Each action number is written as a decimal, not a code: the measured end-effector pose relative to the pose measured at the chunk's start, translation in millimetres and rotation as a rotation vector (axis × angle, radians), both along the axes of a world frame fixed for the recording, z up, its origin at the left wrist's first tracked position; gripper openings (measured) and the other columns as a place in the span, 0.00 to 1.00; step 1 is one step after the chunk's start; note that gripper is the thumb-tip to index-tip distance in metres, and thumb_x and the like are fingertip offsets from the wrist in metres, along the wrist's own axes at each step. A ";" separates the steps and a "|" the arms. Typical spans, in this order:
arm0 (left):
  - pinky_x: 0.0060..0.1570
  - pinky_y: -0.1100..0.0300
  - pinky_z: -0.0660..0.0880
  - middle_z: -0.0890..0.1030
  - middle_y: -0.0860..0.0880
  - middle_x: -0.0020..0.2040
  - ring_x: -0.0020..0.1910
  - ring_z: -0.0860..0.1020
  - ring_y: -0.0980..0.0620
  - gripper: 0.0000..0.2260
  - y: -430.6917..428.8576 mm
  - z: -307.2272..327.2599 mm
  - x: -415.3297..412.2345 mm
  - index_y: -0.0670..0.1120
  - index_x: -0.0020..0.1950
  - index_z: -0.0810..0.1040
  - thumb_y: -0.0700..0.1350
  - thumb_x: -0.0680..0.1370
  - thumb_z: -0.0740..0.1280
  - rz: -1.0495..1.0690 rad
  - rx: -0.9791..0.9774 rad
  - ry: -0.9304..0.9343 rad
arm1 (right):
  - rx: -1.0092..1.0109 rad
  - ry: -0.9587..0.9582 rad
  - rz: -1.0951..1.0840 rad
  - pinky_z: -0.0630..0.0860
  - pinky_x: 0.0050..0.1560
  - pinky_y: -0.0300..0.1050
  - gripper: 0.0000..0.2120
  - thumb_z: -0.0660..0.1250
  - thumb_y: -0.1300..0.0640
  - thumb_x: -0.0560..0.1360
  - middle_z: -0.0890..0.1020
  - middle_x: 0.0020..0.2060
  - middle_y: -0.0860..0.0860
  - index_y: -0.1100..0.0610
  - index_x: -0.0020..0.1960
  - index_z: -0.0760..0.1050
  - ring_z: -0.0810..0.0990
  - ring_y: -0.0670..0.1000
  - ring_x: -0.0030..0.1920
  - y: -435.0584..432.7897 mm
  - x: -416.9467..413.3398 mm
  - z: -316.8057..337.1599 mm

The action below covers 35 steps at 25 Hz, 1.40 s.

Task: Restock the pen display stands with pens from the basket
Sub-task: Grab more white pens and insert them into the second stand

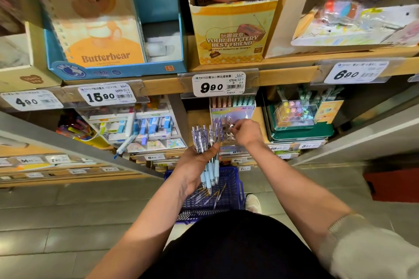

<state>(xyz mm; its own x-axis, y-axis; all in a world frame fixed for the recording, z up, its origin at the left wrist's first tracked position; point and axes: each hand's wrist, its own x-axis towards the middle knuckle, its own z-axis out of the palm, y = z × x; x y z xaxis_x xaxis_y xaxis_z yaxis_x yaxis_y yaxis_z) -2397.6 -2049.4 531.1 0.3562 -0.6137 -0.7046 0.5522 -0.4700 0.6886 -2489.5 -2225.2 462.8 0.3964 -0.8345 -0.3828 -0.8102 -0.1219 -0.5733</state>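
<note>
- Now left hand (194, 166) grips roughly five clear purple pens (206, 142).
- Right hand (246, 132) pinches one small shiny item (231, 126) at one lilac display stand (233, 111).
- One blue plastic basket (234, 180), several loose pens (212, 197) inside.

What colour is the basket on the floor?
The basket is dark blue; the head view shows it.

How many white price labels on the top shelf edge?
4 white price labels: 4.90 label far left, 15.90 label, 9.90 label centre, 6.90 label right. A sliver at the right frame edge may be a fifth.
</note>
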 end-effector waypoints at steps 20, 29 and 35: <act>0.49 0.51 0.81 0.85 0.42 0.52 0.43 0.81 0.48 0.12 -17.0 -19.1 2.9 0.40 0.59 0.77 0.39 0.77 0.73 0.090 -0.020 0.131 | 0.220 -0.418 -0.163 0.82 0.49 0.42 0.08 0.73 0.63 0.74 0.87 0.39 0.50 0.51 0.42 0.81 0.87 0.49 0.42 -12.8 -36.1 54.3; 0.51 0.50 0.83 0.84 0.39 0.53 0.46 0.83 0.45 0.13 -7.0 -23.2 11.4 0.34 0.63 0.76 0.35 0.79 0.70 0.125 -0.030 0.144 | -0.219 -0.396 -0.152 0.79 0.51 0.34 0.06 0.71 0.61 0.75 0.83 0.39 0.43 0.56 0.52 0.82 0.84 0.46 0.43 -13.0 -25.0 11.7; 0.50 0.50 0.84 0.85 0.44 0.42 0.43 0.84 0.45 0.14 -4.0 -23.9 12.1 0.33 0.63 0.75 0.34 0.79 0.69 0.130 -0.038 0.138 | -0.218 -0.317 -0.092 0.78 0.50 0.32 0.07 0.71 0.59 0.76 0.82 0.40 0.41 0.54 0.53 0.82 0.83 0.43 0.42 -11.5 -17.5 -3.8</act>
<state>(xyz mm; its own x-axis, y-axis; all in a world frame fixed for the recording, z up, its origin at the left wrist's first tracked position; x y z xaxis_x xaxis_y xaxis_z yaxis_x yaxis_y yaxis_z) -2385.5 -2053.4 507.2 0.3360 -0.5959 -0.7294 0.6969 -0.3636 0.6181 -2507.0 -2236.7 459.0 0.3864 -0.9202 -0.0633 -0.6106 -0.2038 -0.7653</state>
